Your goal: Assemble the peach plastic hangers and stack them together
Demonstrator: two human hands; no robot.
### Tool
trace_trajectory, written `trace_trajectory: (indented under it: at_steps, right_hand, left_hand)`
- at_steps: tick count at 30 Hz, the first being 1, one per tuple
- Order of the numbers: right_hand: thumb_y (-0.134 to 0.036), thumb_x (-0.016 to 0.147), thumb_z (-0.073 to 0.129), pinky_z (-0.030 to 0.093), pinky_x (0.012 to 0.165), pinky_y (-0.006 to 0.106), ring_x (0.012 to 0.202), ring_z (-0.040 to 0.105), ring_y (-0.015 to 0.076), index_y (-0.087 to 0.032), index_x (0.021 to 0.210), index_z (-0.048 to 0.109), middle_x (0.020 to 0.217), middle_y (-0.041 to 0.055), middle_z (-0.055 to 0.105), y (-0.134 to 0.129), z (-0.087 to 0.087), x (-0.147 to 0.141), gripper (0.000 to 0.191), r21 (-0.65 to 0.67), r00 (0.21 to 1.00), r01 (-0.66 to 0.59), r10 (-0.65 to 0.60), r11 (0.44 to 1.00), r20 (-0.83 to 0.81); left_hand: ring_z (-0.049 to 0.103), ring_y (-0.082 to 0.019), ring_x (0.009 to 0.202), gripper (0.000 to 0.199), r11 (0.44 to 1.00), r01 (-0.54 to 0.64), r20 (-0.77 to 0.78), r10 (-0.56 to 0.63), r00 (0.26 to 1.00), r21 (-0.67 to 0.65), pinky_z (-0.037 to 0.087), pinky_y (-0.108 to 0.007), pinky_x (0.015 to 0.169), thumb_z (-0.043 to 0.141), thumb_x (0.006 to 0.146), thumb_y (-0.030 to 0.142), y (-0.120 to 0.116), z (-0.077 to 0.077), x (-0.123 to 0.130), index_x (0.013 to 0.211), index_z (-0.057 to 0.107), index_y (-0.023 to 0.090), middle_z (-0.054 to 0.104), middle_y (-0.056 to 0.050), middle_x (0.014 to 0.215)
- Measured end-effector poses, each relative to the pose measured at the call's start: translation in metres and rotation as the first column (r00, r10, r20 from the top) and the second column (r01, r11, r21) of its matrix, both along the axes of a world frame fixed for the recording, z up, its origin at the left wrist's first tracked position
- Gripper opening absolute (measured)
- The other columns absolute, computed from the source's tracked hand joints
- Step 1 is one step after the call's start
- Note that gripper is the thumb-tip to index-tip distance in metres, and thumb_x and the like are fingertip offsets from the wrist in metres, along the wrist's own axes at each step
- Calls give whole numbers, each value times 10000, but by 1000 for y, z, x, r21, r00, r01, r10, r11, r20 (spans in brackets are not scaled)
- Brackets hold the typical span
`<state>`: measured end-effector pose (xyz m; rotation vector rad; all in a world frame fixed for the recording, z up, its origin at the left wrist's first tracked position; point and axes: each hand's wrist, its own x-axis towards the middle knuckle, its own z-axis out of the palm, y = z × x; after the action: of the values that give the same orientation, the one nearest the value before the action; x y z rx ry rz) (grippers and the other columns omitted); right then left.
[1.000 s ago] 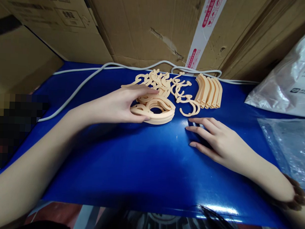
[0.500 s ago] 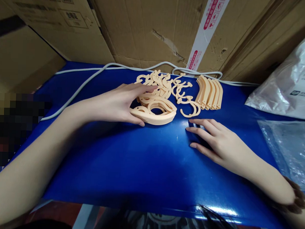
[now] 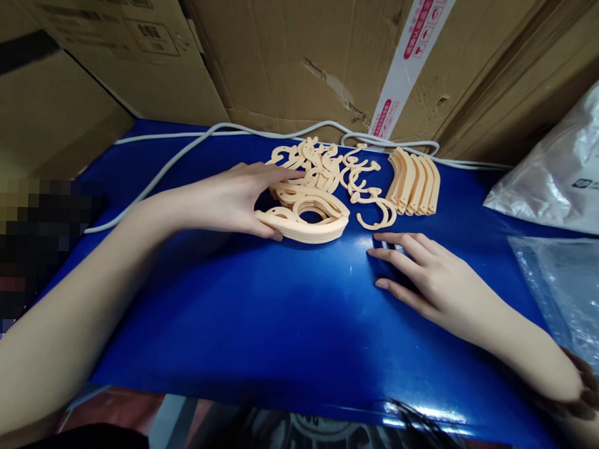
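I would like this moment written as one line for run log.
left hand: around left end of beige stack | right hand: open, near loose hooks | beyond hooks: curved pieces in row

At the frame's centre, you have a layered stack of peach plastic curved pieces (image 3: 306,232) with a round opening, a jumble of curled peach plastic pieces (image 3: 326,165) above it, loose peach plastic hooks (image 3: 373,192) rightward, then curved peach plastic strips (image 3: 413,184) side by side.
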<state>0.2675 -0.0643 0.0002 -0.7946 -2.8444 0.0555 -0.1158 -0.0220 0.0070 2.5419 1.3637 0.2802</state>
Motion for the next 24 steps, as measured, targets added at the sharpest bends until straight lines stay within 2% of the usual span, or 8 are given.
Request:
trace_trajectory:
  at_steps: [4, 7, 11, 16, 18, 19, 21, 24]
  right_hand:
    - [-357, 1126, 557, 636, 964, 493, 1177, 734, 323, -137, 1366, 697, 1390, 205, 725, 1, -1, 0, 354, 16, 1000, -18, 19, 1000, -15]
    - [-371, 1133, 543, 636, 952, 485, 1154, 736, 319, -146, 1363, 694, 1385, 198, 722, 3, -1, 1, 356, 46, 1000, -24, 25, 999, -12]
    - [-389, 1140, 528, 639, 950, 475, 1152, 738, 313, -154, 1355, 697, 1384, 193, 714, 8, -1, 2, 360, 25, 999, -39, 39, 999, 1]
    - [-403, 1150, 495, 645, 939, 471, 1133, 753, 316, -142, 1333, 709, 1341, 190, 725, 11, 0, 0, 384, 59, 998, -60, 57, 996, 39]
    - [-415, 1153, 480, 647, 931, 477, 1118, 757, 321, -133, 1331, 709, 1331, 196, 726, 11, 1, -2, 405, 90, 997, -63, 58, 994, 56]
    - [-420, 1154, 474, 648, 928, 478, 1110, 758, 321, -130, 1329, 710, 1326, 198, 727, 11, 1, -4, 413, 104, 996, -67, 61, 992, 58]
    - [-422, 1154, 475, 647, 924, 474, 1100, 759, 317, -129, 1318, 713, 1306, 196, 730, 12, 0, -5, 412, 124, 997, -73, 67, 990, 49]
    - [-403, 1149, 496, 644, 937, 457, 1114, 762, 310, -135, 1284, 723, 1270, 181, 741, 16, 0, -5, 376, 127, 997, -82, 81, 989, 8]
  left_hand:
    - [525, -468, 1559, 1085, 994, -45, -19, 43, 999, -101, 389, -668, 1287, 842, 770, 627, 0, 8, 6, 1692, 462, 200, 539, -175, 1708]
    - [439, -453, 1623, 1107, 988, -49, -72, 39, 997, -145, 333, -618, 1326, 812, 812, 641, -1, 15, 8, 1730, 393, 186, 448, -183, 1770]
    - [396, -476, 1633, 1160, 989, -68, -165, 46, 985, -131, 317, -637, 1320, 820, 827, 626, -7, 23, 12, 1768, 296, 195, 434, -185, 1777]
    - [396, -509, 1615, 1194, 999, -38, -187, 37, 982, -5, 356, -674, 1293, 859, 824, 643, -23, 28, 17, 1758, 294, 159, 405, -240, 1772]
    - [357, -509, 1637, 1169, 997, -5, -152, 18, 988, 81, 332, -684, 1312, 865, 840, 635, -32, 28, 23, 1744, 315, 138, 375, -255, 1781]
    - [328, -500, 1657, 1127, 990, 18, -116, -2, 993, 138, 300, -683, 1335, 854, 868, 619, -37, 27, 29, 1734, 330, 122, 362, -261, 1786]
    - [284, -440, 1697, 918, 963, 90, -22, -87, 996, 255, 224, -659, 1385, 769, 985, 528, -48, 25, 43, 1709, 374, 123, 364, -235, 1795]
    - [286, -373, 1713, 666, 912, 189, 51, -222, 974, 363, 230, -597, 1411, 659, 1081, 342, -65, 17, 71, 1660, 443, 92, 423, -223, 1769]
